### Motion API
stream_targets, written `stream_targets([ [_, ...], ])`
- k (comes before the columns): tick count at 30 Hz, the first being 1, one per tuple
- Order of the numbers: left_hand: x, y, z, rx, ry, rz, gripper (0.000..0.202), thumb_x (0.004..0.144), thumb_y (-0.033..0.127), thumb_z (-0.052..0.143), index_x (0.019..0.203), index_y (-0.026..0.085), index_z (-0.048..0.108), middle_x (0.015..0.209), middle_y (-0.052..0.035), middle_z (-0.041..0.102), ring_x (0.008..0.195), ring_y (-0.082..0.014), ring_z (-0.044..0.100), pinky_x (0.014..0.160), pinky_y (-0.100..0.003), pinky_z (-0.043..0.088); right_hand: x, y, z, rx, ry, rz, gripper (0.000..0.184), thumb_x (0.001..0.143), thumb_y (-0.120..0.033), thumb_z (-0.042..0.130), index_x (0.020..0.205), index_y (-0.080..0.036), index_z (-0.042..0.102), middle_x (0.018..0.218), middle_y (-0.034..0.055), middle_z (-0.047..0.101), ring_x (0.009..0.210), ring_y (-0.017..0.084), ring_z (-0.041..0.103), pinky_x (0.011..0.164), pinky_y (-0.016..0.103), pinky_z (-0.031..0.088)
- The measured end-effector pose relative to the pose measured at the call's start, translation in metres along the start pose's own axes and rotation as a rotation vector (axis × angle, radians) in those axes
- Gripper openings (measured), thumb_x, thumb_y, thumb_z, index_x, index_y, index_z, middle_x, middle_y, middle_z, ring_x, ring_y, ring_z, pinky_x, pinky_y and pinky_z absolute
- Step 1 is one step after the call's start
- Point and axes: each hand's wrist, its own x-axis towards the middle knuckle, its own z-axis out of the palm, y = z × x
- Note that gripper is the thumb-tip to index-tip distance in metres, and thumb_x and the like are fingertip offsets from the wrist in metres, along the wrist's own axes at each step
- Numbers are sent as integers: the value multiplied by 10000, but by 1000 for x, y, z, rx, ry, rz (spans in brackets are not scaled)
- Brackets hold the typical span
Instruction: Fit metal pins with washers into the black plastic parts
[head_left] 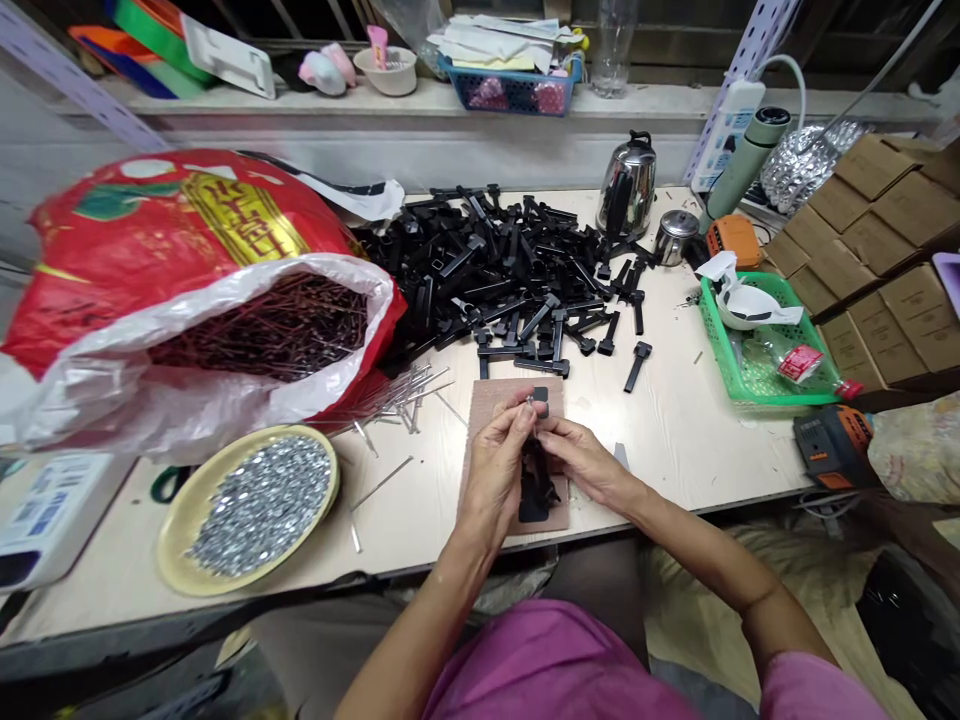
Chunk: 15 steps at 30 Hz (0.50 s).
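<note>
The black piece (534,503) is lying on the brown pad (486,402) directly below and between the two hands, its long axis running away from the person toward the heap of black parts (502,270). Neither hand is clearly nearer; both are hovering over its far half and hiding part of it (whether it is one body or several stacked, I cannot tell). The left hand (496,452) is pinching a small bright piece (529,400) between thumb and fingers, just above the far end of the black piece. The right hand (589,458) is curling in beside it, thumb and forefinger close together, though what they are gripping, if anything, is not showing. The left forearm is pointing forward, slanting slightly rightward, while the right forearm is crossing in diagonally from the right, lower and flatter, with its wrist almost straight
</note>
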Motion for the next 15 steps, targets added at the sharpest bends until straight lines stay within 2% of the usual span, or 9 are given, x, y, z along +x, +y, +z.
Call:
stream_targets([
  [2,1,0,0,-4,18,3,316,602,465,782,729,179,743,1207,-69,597,976,-162,587,801,-256,482,-2,-4,2,117,-30,115,496,659,-615,713,913,-203,604,777,-25,603,705,106,588,684,257,499],
  [4,3,-1,1,-21,23,-8,308,613,449,781,747,174,741,1197,-69,607,916,-141,594,765,-246,485,-3,-10,2,120,-51,147,517,658,-638,700,901,-197,583,699,-39,589,587,83,569,589,222,483],
  [7,5,-6,2,-67,52,-7,302,603,428,791,738,165,732,1114,-71,647,898,-136,594,778,-251,477,-3,-19,0,11,-81,161,520,670,-648,682,890,-194,554,606,-72,550,426,45,474,435,169,373],
  [10,4,-13,6,-91,86,18,306,607,437,784,742,168,728,1125,-66,645,912,-141,600,795,-263,475,-5,-26,-5,-131,-134,178,477,722,-623,642,909,-197,535,667,-55,585,440,49,480,426,170,345],
  [12,3,-19,6,-71,81,15,334,617,464,769,765,168,730,1127,-71,645,932,-158,607,827,-289,479,-5,-29,-12,-326,-115,102,373,808,-557,578,894,-197,535,733,-30,612,490,61,498,466,185,368],
  [15,2,-26,-4,112,23,10,380,680,487,712,887,169,733,1109,-91,660,1016,-208,601,921,-356,464,-1,-33,-28,-901,64,-203,203,917,-364,488,868,-189,577,854,18,640,669,102,550,591,222,398],
])
